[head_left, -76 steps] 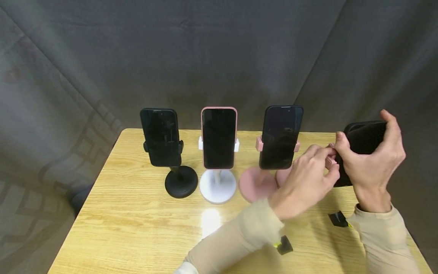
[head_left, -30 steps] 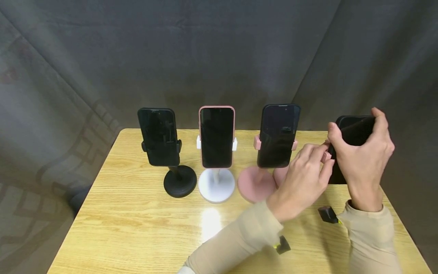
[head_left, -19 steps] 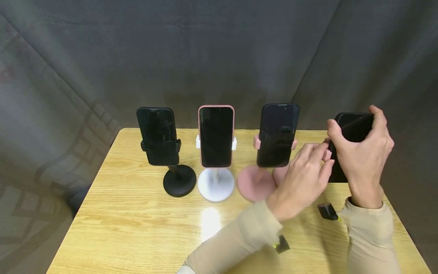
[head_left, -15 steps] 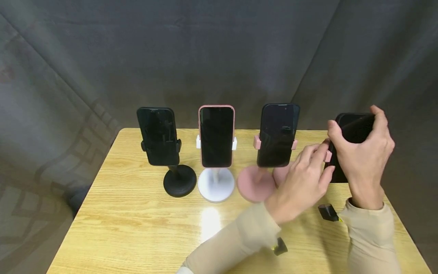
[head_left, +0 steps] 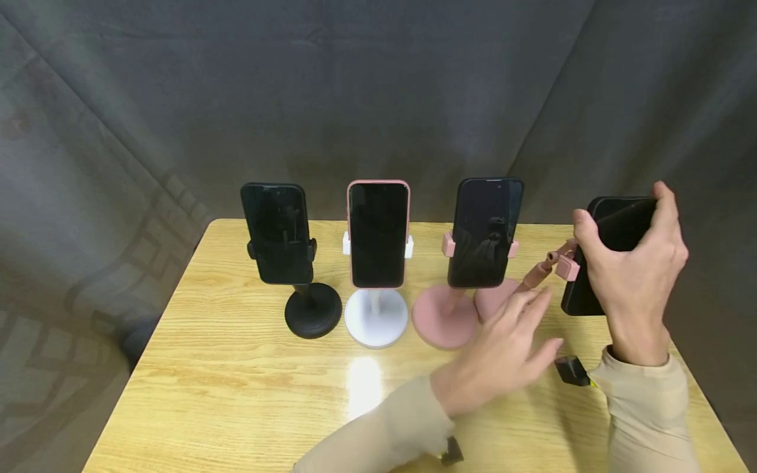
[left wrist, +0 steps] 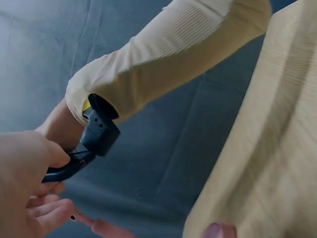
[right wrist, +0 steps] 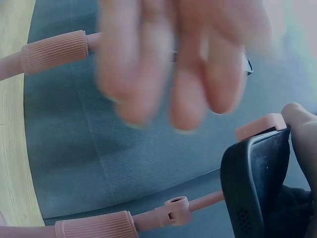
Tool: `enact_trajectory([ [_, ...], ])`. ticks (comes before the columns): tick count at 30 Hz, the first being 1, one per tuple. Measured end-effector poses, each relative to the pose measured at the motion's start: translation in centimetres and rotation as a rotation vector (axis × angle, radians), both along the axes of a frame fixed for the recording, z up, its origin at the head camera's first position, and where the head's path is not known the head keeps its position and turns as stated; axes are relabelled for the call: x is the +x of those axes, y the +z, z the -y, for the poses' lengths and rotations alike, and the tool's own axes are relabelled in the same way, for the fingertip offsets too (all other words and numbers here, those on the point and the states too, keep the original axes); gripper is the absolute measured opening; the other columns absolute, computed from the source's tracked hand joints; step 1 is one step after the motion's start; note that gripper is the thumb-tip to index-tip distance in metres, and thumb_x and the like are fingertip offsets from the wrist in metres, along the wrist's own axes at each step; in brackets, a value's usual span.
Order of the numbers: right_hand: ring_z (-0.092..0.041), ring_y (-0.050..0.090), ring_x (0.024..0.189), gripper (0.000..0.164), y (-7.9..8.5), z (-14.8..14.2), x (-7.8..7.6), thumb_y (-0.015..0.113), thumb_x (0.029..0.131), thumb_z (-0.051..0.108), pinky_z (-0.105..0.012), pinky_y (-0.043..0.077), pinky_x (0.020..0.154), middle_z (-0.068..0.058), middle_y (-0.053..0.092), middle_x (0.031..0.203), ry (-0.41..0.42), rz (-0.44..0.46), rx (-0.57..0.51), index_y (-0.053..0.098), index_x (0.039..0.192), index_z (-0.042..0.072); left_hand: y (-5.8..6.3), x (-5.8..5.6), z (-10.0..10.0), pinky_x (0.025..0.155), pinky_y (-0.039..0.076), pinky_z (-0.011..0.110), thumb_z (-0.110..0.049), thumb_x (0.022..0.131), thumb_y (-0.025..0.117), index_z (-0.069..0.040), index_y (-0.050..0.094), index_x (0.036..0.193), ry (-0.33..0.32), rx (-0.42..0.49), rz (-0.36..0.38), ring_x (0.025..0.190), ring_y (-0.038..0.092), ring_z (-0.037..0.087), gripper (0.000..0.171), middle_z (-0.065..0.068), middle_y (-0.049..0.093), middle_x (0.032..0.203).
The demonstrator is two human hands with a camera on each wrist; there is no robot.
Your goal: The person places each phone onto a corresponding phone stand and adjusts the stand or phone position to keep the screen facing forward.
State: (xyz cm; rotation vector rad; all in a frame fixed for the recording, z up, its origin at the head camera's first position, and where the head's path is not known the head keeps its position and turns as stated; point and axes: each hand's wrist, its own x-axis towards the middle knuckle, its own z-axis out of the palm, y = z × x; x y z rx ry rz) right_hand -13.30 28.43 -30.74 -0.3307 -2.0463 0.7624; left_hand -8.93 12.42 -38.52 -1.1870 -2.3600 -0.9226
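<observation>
In the head view my right hand [head_left: 639, 282] grips a black phone [head_left: 629, 226] at the right, thumb on its left side and a finger up at its far top corner. A pink stand's clamp [head_left: 567, 268] sits at the phone's left edge, and its slanted stem [head_left: 535, 274] runs down to a round pink base [head_left: 489, 301]. My left hand [head_left: 493, 358] is in front of that stem, fingers extended and holding nothing. The right wrist view shows the phone's lower end [right wrist: 242, 193] beside a pink clamp block [right wrist: 262, 126], with blurred fingers [right wrist: 148, 74] above.
To the left stand a black phone in a black stand [head_left: 313, 310], a pink-edged phone [head_left: 378, 233] in a white stand [head_left: 376, 318], and a black phone [head_left: 486, 233] in a pink stand [head_left: 445, 316]. A dark curtain [head_left: 378, 98] hangs behind the wooden table [head_left: 236, 394].
My left hand has let go of the pink clamp and drawn back down and left, its fingers straightening. My right hand still grips the phone in about the same place.
</observation>
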Motion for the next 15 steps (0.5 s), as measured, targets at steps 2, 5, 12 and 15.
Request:
enact_trajectory([
  [2,-0.023,0.051,0.095,0.075,0.0,-0.1,0.1,0.070,0.071,0.040,-0.022,0.042,0.083,-0.011,0.060,0.122,0.013,0.003,-0.001,0.044,0.140,0.028,-0.6,0.4,0.7,0.105,0.030,0.013,-0.033,0.095,0.049,-0.002,0.033,0.146,-0.027,-0.045,0.008,0.118,0.045,0.008,0.061,0.006,0.047,0.134],
  [5,-0.025,0.050,0.103,0.076,0.0,-0.2,0.3,0.070,0.072,0.039,-0.029,0.042,0.094,-0.008,0.055,0.130,0.037,0.015,-0.019,0.041,0.142,0.028,-1.7,0.7,1.9,0.107,0.026,0.013,-0.034,0.096,0.048,-0.002,0.035,0.145,-0.078,-0.097,0.010,0.122,0.042,0.007,0.059,0.006,0.047,0.137],
  [12,-0.023,0.040,0.127,0.083,0.3,0.0,1.1,0.071,0.076,0.037,-0.036,0.028,0.111,-0.002,0.040,0.147,0.073,0.065,-0.068,0.032,0.148,0.023,-4.0,1.5,5.1,0.106,0.031,0.016,-0.034,0.094,0.050,-0.004,0.046,0.138,-0.103,-0.161,-0.079,0.118,0.046,0.009,0.053,0.004,0.053,0.132],
  [15,-0.019,0.035,0.131,0.084,0.7,0.3,1.5,0.072,0.078,0.035,-0.033,0.024,0.113,-0.001,0.036,0.149,0.087,0.086,-0.087,0.028,0.149,0.021,-4.6,2.0,6.4,0.101,0.038,0.016,-0.033,0.093,0.052,-0.007,0.050,0.134,-0.092,-0.186,-0.112,0.112,0.049,0.007,0.048,0.000,0.056,0.125],
])
